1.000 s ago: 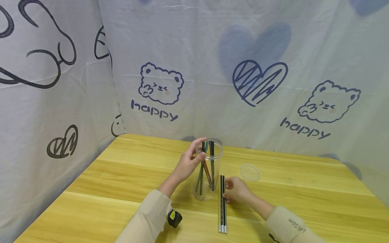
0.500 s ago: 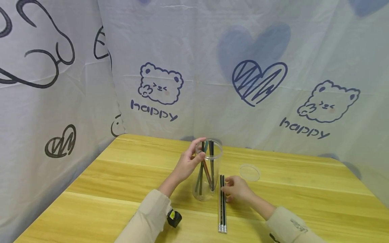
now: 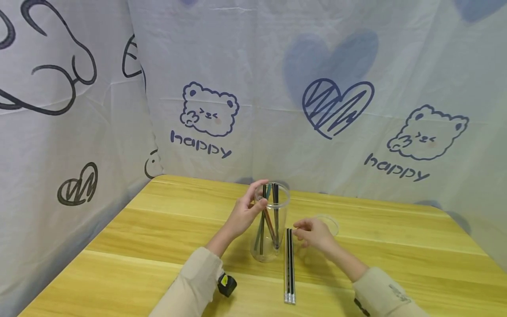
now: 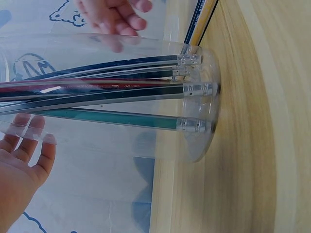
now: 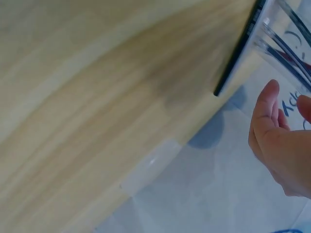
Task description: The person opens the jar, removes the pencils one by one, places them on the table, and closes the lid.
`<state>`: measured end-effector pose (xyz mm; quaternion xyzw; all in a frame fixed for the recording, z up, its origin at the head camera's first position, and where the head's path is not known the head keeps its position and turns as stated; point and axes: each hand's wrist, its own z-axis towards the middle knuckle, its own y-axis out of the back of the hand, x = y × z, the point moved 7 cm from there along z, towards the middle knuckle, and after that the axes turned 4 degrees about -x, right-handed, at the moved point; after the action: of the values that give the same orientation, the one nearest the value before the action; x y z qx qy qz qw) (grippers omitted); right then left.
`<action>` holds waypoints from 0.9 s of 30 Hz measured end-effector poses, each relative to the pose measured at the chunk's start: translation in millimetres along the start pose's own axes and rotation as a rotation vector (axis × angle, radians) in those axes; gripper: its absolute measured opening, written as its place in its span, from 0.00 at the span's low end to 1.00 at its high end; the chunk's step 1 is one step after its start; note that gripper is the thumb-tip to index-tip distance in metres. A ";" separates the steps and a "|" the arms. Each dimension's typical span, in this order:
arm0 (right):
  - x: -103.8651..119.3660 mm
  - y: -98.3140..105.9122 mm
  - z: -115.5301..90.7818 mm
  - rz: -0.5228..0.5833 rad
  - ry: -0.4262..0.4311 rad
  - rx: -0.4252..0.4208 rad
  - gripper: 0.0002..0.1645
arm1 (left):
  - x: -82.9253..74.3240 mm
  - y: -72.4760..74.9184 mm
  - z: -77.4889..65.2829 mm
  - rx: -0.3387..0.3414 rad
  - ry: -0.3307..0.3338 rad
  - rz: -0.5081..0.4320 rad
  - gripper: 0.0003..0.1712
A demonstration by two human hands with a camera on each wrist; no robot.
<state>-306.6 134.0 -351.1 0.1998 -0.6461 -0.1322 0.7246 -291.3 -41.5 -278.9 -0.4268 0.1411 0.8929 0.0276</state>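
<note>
Near its rim, my left hand (image 3: 241, 213) holds a tall clear plastic jar (image 3: 266, 255), thumb on the near side and fingers behind. The jar stands upright on the table. Several pencils lean inside it, among them a green pencil (image 4: 112, 118) and a red one (image 4: 58, 86), their metal-banded ends at the bottom. To the jar's right, a few dark pencils (image 3: 290, 268) lie side by side, silver ends toward me. My right hand (image 3: 314, 233) is raised beside their far ends, its fingers loosely bent and holding nothing.
A round clear lid (image 3: 332, 219) lies behind my right hand, partly hidden by it. The wooden table (image 3: 396, 246) meets a printed white cloth (image 3: 253, 88) at its back and left. A black device (image 3: 227, 285) sits at my left wrist.
My right hand has come away from the lying pencils, moving up and toward their far ends, and now covers part of the lid. The left hand and jar have stayed put.
</note>
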 end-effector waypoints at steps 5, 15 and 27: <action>11.8 10.8 2.2 -0.010 0.062 -0.041 0.13 | -0.1 0.2 -0.2 -0.003 0.002 0.007 0.50; 33.3 21.2 4.2 -0.007 0.133 -0.056 0.13 | 0.1 0.4 -0.5 -0.011 -0.003 0.012 0.50; 55.5 40.6 2.5 0.046 0.186 -0.071 0.14 | -1.2 0.1 0.1 -0.005 0.003 -0.004 0.50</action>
<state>-304.5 144.7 -283.1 0.1706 -0.5754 -0.1194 0.7909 -290.6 -41.5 -278.0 -0.4283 0.1379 0.8926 0.0283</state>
